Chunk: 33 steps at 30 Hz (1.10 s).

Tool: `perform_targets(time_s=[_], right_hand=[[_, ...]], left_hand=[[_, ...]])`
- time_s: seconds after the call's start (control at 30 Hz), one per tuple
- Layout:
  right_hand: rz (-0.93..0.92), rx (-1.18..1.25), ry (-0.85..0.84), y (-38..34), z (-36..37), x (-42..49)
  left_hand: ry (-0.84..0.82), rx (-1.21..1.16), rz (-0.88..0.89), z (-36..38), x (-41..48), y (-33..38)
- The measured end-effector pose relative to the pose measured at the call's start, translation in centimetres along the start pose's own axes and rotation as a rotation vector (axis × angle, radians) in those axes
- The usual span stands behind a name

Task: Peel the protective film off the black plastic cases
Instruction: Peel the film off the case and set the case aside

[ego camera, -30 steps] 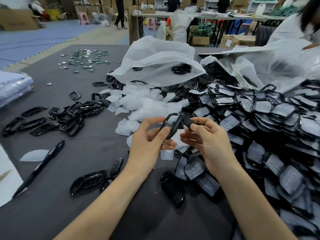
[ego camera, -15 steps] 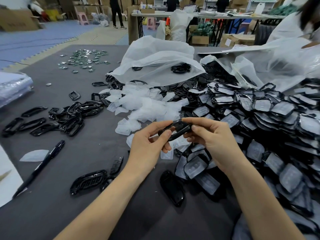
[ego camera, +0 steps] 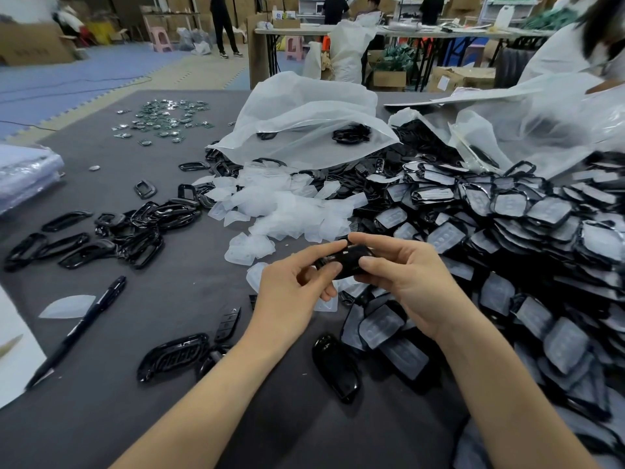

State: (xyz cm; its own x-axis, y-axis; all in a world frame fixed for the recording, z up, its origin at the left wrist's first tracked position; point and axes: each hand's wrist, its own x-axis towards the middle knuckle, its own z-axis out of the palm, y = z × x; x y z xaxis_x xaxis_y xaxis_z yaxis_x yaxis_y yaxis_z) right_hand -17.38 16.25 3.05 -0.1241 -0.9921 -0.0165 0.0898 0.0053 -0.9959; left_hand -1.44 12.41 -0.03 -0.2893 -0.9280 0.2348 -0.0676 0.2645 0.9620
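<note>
Both my hands hold one glossy black plastic case (ego camera: 348, 262) above the grey table, at the middle of the head view. My left hand (ego camera: 297, 292) pinches its left end between thumb and fingers. My right hand (ego camera: 406, 282) grips its right end, fingers curled over the top. A large heap of black cases covered with film (ego camera: 514, 238) fills the right side. Peeled white films (ego camera: 287, 211) lie piled just beyond my hands. Bare black cases (ego camera: 142, 231) lie scattered to the left.
A black pen (ego camera: 84, 323) lies at the left near a white sheet. One loose film piece (ego camera: 67, 306) sits beside it. Two bare cases (ego camera: 334, 367) (ego camera: 172, 357) rest near my forearms. White plastic bags (ego camera: 311, 116) stand behind the heaps. A person sits at far right.
The case has been turned from a tilted, open-frame pose to lying flat between my hands. Both hands have shifted slightly right and closed in around it.
</note>
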Motion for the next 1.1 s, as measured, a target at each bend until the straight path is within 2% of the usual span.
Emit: perform_targets(time_s=[0.13,0.33,0.47,0.63,0.7,0.83,0.93,1.0,1.03,1.1], right_hand=[[0.055,0.172,-0.013,-0.1,-0.3,0.1],[0.13,0.305,0.002,-0.3,-0.2,0.1],[0.095,0.295,-0.022,-0.7,-0.3,0.0],[0.024,0.323,-0.088,-1.0,-0.5,-0.2],[-0.019,0.246,-0.158,-1.3,-1.0,-0.3],[-0.08,-0.121,-0.353,-1.9,-1.8,-0.9],[-0.101,-0.298,-0.399,-2.1,-2.0,-1.0],[-0.1,-0.362,-0.38,-2.5,-2.0,-1.0],[-0.101,-0.38,-0.343,-2.6,-2.0,-0.9],[-0.115,-0.461,-0.2,-2.8,-1.7,-0.4]], left_hand=[[0.004,-0.153,-0.035,0.1,0.2,0.4],[-0.013,-0.515,-0.228,0.0,0.5,0.6],[-0.039,-0.74,-0.305,0.0,0.7,0.8],[-0.126,-0.84,-0.352,-0.8,1.0,1.2],[-0.225,-0.83,-0.446,-1.2,1.0,1.3],[-0.56,-0.666,-0.57,-2.5,0.7,1.5],[-0.666,-0.575,-0.625,-3.0,0.6,1.7],[-0.619,-0.575,-0.624,-3.0,0.6,1.7],[-0.539,-0.595,-0.611,-3.0,0.9,1.7],[-0.262,-0.634,-0.551,-3.3,1.6,1.3]])
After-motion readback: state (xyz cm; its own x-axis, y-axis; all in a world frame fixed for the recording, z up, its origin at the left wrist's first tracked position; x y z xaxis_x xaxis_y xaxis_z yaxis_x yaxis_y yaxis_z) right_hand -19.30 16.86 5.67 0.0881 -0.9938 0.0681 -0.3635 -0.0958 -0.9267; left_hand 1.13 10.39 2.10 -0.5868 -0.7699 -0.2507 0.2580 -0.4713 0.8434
